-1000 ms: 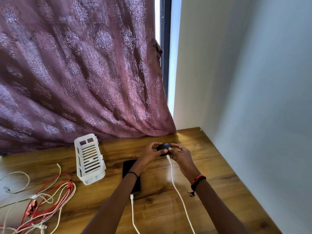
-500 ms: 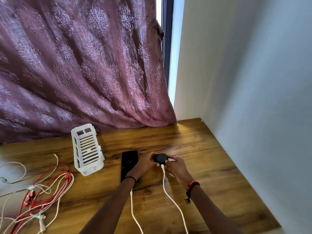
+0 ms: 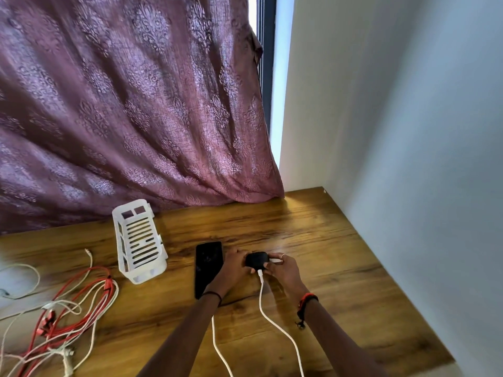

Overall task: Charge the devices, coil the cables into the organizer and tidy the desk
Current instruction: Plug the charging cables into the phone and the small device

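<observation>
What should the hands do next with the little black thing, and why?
Probably set the small black case down on the desk beside the phone and let go. The white cable looks plugged into it, the left hand and right hand both grip it, and the tangled cables near the organizer lie loose.

Small black case (image 3: 257,260), white cable (image 3: 272,319) plugged into its near side. Just left, black phone (image 3: 208,265) flat on counter (image 3: 334,273). Further left, white slotted organizer (image 3: 138,240); beyond it, red-and-white cable tangle (image 3: 68,308).

Maroon curtain (image 3: 136,104), white wall (image 3: 408,131), perhaps window (image 3: 266,77)
</observation>
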